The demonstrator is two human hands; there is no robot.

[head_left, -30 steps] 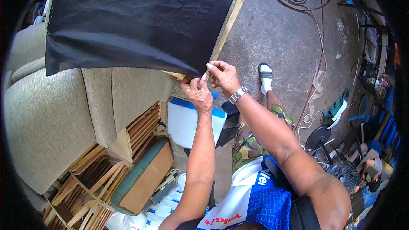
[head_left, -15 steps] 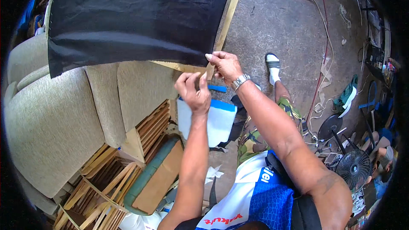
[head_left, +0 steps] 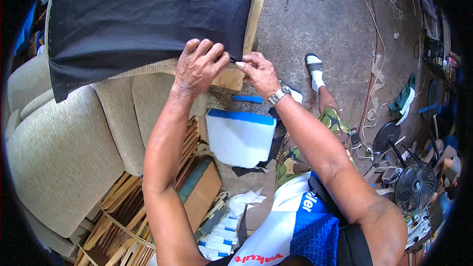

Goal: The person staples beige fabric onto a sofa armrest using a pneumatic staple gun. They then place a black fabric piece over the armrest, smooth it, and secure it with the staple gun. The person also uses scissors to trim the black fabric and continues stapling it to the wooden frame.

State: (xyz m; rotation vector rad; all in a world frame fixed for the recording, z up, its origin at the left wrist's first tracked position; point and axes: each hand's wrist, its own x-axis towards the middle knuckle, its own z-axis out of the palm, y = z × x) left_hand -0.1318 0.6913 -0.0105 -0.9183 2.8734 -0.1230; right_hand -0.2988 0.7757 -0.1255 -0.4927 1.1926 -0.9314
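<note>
- Head view is given from above, and both forearms are seen rising from the lower edge toward a black fabric.
- Left hand is laid palm down on the lower edge of the black fabric; its fingers are curled and pressed on the cloth, so the hand is half closed and the edge is held under it.
- Right hand is placed just beside the left one, with a wristwatch worn on the wrist; its fingertips are pinched together on the corner of the same black fabric, near the left fingers.
- Black fabric is stretched over the underside of an upturned piece of furniture, and a wooden frame rail is seen along its right side.
- Beige upholstered sofa parts are seen below and to the left of the fabric, touching it at the edge.
- White foam piece with blue border is lying on the concrete floor under the hands, between the two forearms.
- Wooden slats are stacked at the lower left, beside the sofa parts.
- Black fan is standing at the right, well apart from the hands.
</note>
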